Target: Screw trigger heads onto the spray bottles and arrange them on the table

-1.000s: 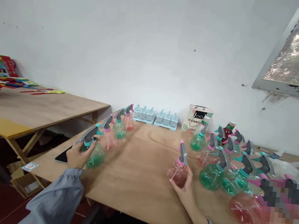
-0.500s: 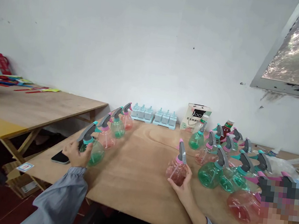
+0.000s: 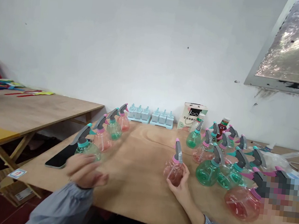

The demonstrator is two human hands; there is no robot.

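Observation:
My right hand (image 3: 180, 187) is wrapped round a pink spray bottle (image 3: 173, 168) with a grey trigger, which stands upright in the middle of the wooden table (image 3: 136, 182). My left hand (image 3: 86, 171) hovers open and a little blurred just in front of a green spray bottle (image 3: 87, 147), off it, fingers spread. That green bottle is the nearest of a diagonal row of pink and green spray bottles (image 3: 110, 127) on the left. A dense cluster of green and pink spray bottles (image 3: 222, 159) stands to the right of my right hand.
A black phone (image 3: 60, 157) lies at the table's left edge. Two pale blue moulds (image 3: 150, 115) and a small carton (image 3: 191, 116) stand against the white wall. A second wooden table (image 3: 18, 109) with coloured items is at left. Clear plastic bags (image 3: 280, 159) lie at far right.
My left hand has let go of the green bottle and pulled back toward me, fingers opened. My right hand keeps its hold on the pink bottle. The view has swung slightly left.

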